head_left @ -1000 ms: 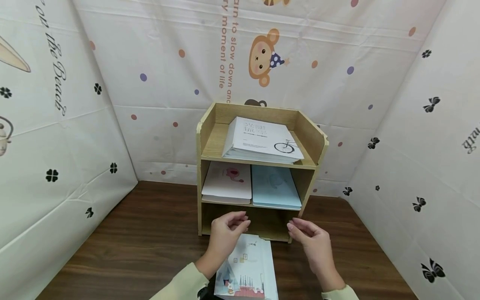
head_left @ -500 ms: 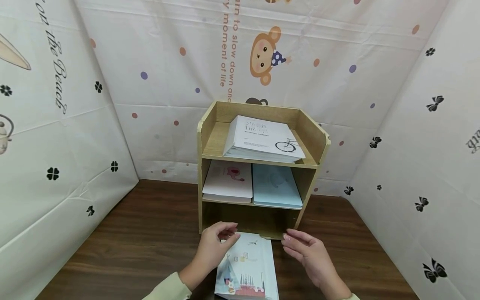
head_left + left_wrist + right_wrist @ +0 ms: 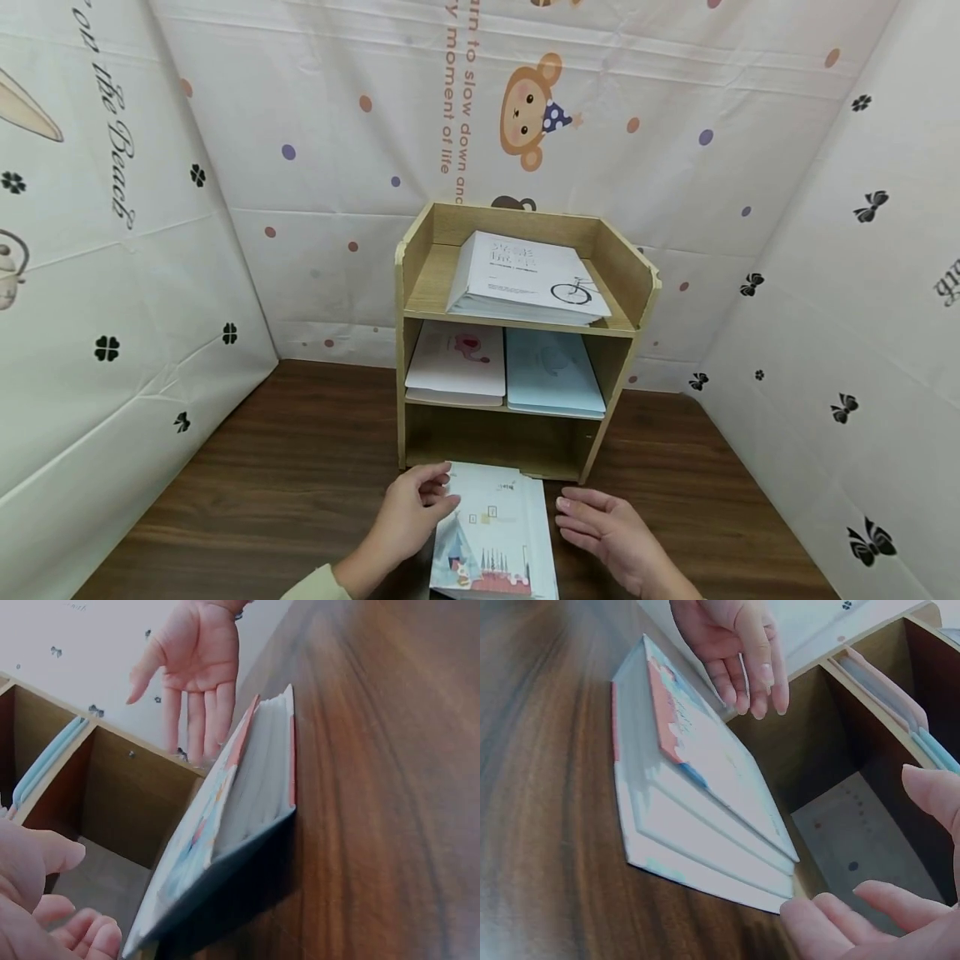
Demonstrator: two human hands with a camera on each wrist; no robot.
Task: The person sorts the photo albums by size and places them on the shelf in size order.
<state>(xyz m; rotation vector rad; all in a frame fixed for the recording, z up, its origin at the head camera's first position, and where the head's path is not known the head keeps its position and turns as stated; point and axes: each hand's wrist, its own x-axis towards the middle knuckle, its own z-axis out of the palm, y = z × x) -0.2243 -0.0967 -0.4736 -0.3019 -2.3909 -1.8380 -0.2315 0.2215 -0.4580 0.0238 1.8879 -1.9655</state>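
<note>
A stack of light-blue illustrated books (image 3: 487, 533) lies on the table in front of the wooden shelf unit (image 3: 401, 375). My left hand (image 3: 408, 512) is at the stack's left edge with loosely bent fingers and nothing in its grasp. Whether it touches the covers I cannot tell in the head view. To the right of the books hovers my right hand (image 3: 611, 533), apart from them, its fingers relaxed. The page edges (image 3: 259, 769) of the stack show in the left wrist view, and the right wrist view shows the layered books (image 3: 697, 802) between both hands.
On the top shelf sits a thick white book stack (image 3: 525, 279) with a bicycle drawing. The middle shelf holds pink notebooks (image 3: 456, 362) and blue notebooks (image 3: 553, 371) side by side. Printed white cloth (image 3: 315, 275) hangs behind and at both sides.
Both hands have come down and back from the bottom shelf opening to either side of the book stack. The stack and shelf contents stay in place.
</note>
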